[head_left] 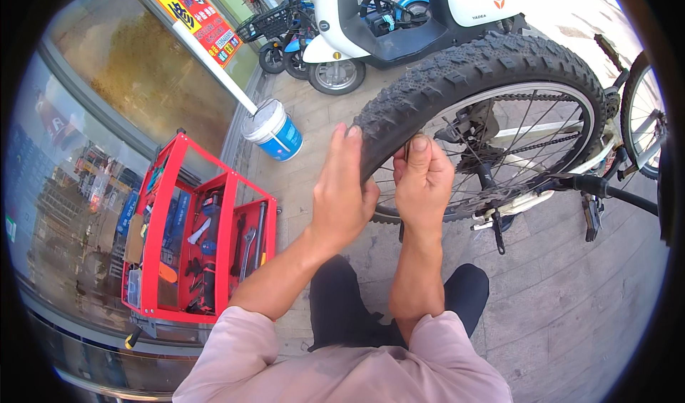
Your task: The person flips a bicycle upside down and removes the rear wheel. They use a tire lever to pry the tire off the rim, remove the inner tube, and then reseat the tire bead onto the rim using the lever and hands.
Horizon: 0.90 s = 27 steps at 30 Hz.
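Note:
A bicycle wheel with a black knobbly tyre (492, 57) and a silver rim (528, 87) rises in front of me. My left hand (337, 189) is wrapped round the left side of the tyre, its fingers over the tread and its thumb on the near side. Just to the right, my right hand (426, 183) is closed in a pinch at the tyre's inner edge. A thin dark sliver shows by its thumb and forefinger, too small to name. Inside the wheel, the spokes, the chain (535, 142) and the rear derailleur (467, 128) are visible.
A red tool trolley (165, 221) holding wrenches and power tools stands at left. Behind it is a white and blue bucket (280, 137) with a white pole (214, 67). A white scooter (339, 24) is parked at the back. The pedal (592, 217) sticks out at right.

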### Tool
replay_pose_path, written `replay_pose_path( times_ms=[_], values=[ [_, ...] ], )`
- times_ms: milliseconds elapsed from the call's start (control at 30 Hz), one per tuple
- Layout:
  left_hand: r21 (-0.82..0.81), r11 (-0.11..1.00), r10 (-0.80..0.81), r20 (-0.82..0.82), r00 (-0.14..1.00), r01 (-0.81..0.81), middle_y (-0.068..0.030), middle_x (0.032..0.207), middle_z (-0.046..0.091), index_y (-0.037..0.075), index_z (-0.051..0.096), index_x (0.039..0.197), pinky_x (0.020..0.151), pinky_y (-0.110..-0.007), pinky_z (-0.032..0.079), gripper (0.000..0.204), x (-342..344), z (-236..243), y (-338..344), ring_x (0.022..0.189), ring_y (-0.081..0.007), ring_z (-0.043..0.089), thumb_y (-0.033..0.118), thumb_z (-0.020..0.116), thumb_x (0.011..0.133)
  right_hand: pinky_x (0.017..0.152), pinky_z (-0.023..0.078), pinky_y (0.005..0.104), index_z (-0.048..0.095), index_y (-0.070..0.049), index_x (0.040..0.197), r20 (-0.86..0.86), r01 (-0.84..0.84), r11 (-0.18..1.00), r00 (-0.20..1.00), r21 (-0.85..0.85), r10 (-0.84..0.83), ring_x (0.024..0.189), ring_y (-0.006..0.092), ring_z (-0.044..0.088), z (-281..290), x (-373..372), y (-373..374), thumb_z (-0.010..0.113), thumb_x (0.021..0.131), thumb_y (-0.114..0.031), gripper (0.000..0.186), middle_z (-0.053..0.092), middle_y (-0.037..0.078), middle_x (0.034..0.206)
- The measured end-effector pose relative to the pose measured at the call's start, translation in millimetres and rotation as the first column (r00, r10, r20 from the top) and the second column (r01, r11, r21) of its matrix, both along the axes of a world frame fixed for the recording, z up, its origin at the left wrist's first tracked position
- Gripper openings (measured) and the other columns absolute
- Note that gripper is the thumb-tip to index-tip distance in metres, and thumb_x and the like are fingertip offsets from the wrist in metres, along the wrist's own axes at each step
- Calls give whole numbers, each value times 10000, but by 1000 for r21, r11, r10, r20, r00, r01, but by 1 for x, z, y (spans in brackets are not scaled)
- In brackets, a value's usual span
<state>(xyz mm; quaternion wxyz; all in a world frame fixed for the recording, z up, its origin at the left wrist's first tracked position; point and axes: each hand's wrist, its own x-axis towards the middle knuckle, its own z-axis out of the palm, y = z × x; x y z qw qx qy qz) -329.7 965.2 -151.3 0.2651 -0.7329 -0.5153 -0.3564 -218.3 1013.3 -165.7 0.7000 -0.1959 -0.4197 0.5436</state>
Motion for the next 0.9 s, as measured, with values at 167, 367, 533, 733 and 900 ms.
replay_pose_path(
  times_ms=[167,367,533,733,900],
  values=[
    [-82,997,4,76,997,3,-327,1353,378,-53,225,1396,936,-444,462,843,-1,-4,-8,1201,-464,457,-70,611,647,490,332,177,580,0,793,-38,-69,997,997,43,71,559,30,425,10,23,6,489,982,-295,362,541,-11,672],
    [-139,990,42,107,993,-27,-319,1347,373,-40,178,1399,972,-470,416,822,-17,-30,-23,1219,-474,428,61,662,742,461,302,169,565,-27,763,15,-203,979,979,28,203,522,20,400,22,36,12,489,978,-320,371,501,-34,626],
    [-168,968,-139,245,959,184,-295,1314,407,-68,256,1365,949,-437,407,839,-29,1,-16,1147,-446,474,528,559,858,505,349,231,588,-7,807,299,-67,990,954,126,26,552,62,419,3,23,1,499,971,-247,304,520,-4,596],
    [-289,830,-309,474,825,477,-232,948,618,-14,482,1192,736,-409,496,635,-15,45,8,881,-400,628,531,544,873,539,394,235,595,-5,834,354,-48,985,935,164,-14,600,67,470,-21,13,-21,523,949,-163,208,555,18,652],
    [-292,850,-277,460,844,438,-189,803,644,-8,501,1092,624,-403,501,536,-21,22,1,742,-404,644,489,534,892,434,292,209,501,-55,821,-248,76,997,966,18,-70,501,49,352,-5,47,-22,499,960,-349,325,427,-26,621]
  ],
)
